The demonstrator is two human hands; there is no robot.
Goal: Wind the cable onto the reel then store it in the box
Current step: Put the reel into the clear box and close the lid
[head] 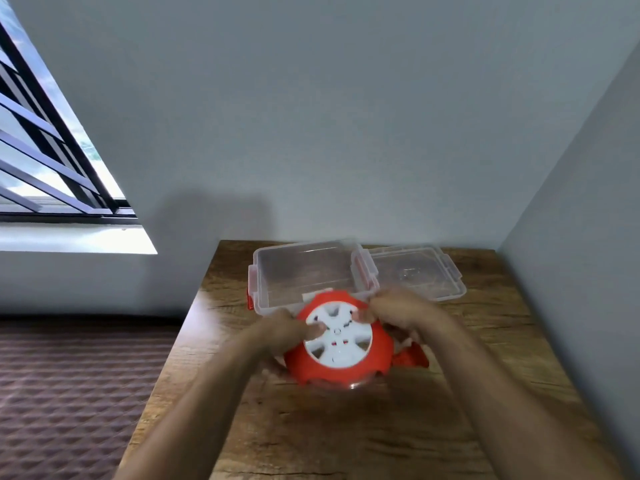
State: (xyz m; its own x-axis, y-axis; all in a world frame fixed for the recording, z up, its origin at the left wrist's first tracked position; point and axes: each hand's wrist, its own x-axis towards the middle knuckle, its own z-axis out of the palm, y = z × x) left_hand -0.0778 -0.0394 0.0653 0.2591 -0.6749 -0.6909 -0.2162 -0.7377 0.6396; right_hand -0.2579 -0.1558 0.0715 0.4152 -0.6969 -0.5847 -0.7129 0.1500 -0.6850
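Note:
The reel [341, 358] is a red round housing with a white spoked hub, tilted toward me above the wooden table [346, 427], in front of the box. My left hand [282, 332] grips its left side with fingers on the white hub. My right hand [398, 311] holds its upper right edge, fingertips on the hub. The clear plastic box [277, 268] with red-tinted latches stands open just behind the reel. A red part [412, 356] sticks out under my right wrist. The cable itself is not visible. The picture is blurred around the hands.
The clear lid [420, 271] lies flat to the right of the box. Walls close off the table at the back and on the right. A patterned brown surface [69, 393] lies left of the table, below a barred window [45, 150].

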